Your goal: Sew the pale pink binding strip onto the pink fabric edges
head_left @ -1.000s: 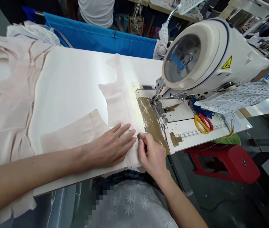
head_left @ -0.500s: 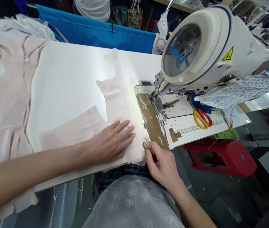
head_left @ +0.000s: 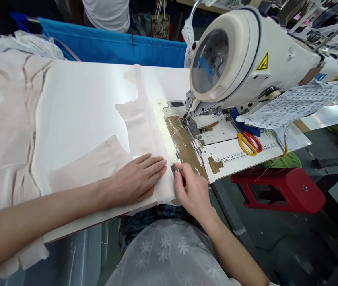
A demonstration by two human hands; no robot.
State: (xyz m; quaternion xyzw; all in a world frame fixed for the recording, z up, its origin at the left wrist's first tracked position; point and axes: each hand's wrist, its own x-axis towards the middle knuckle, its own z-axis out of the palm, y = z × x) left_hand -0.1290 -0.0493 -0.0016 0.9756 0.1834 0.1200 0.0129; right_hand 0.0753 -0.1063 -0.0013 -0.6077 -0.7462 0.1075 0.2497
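Note:
My left hand [head_left: 137, 178] lies flat on a pale pink cut fabric piece [head_left: 140, 127], its fingers stretched out toward the fabric's right edge. My right hand [head_left: 192, 188] is closed in a pinch around a small dark grey metal piece [head_left: 174, 168]; its exact kind is hard to make out. That piece sits at the fabric's right edge, beside the brown-taped plate of the sewing machine [head_left: 225, 59]. The needle area [head_left: 187, 115] is farther back, apart from both hands.
More pale pink fabric [head_left: 8, 127] is heaped at the table's left. Yellow-and-red scissors [head_left: 249, 143] lie right of the machine bed, below a printed sheet [head_left: 291, 105]. A red stool [head_left: 282, 190] stands on the floor at right. Behind the table hangs a blue cloth [head_left: 112, 43].
My right hand has moved up along the fabric's right edge with the small metal piece, away from the front corner. My left hand stays flat on the fabric. The camera view has shifted slightly.

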